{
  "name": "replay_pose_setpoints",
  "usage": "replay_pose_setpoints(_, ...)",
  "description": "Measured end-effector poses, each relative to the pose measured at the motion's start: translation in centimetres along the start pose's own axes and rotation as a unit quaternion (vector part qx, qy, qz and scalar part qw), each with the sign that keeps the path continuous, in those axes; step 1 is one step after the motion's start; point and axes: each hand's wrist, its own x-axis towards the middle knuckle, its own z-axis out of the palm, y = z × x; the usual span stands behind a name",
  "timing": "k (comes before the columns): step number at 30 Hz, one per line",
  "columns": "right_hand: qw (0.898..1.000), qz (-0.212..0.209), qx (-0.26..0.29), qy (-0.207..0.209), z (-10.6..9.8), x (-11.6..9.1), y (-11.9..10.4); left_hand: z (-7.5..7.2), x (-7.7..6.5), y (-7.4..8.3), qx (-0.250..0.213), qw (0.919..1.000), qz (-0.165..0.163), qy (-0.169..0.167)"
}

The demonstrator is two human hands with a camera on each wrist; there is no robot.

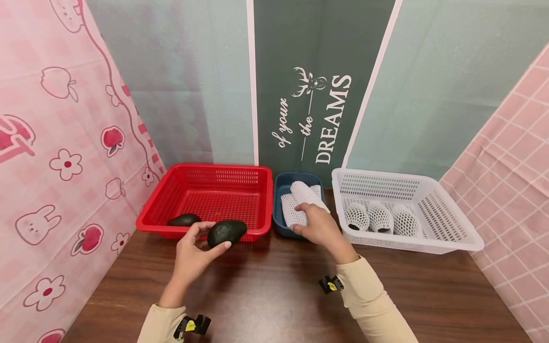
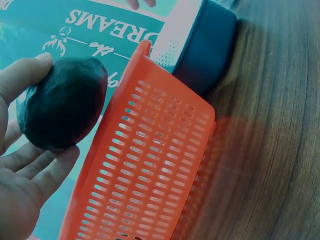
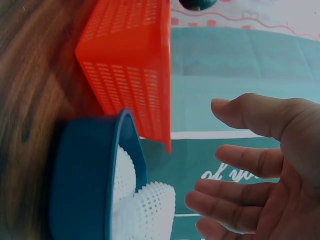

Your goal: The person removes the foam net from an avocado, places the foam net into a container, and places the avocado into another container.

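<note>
A dark green avocado [image 1: 226, 232] is pinched between the thumb and fingers of my left hand [image 1: 190, 255], held up by the front wall of the red basket. The left wrist view shows the avocado [image 2: 65, 102] close up, its wrinkled skin turned to the camera. My right hand [image 1: 319, 226] reaches over the blue bin [image 1: 279, 221], beside the white foam net sleeves [image 1: 305, 193] heaped in it. In the right wrist view its fingers [image 3: 235, 192] are spread apart with nothing between them, and one foam sleeve [image 3: 155, 210] sticks up past the bin's rim.
Another avocado [image 1: 183, 219] lies in the red basket [image 1: 214, 167] on the left. To the right, the white basket [image 1: 450, 240] holds three avocados in foam nets [image 1: 380, 218]. Fabric hangs behind and at both sides of the wooden table [image 1: 266, 295].
</note>
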Motion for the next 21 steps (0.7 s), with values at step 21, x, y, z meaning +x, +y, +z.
replay_pose_setpoints(21,0.998,-0.037,0.019,-0.043,2.5,0.3,-3.0,-0.5,4.3,8.6,0.031,0.9967,-0.057,0.048)
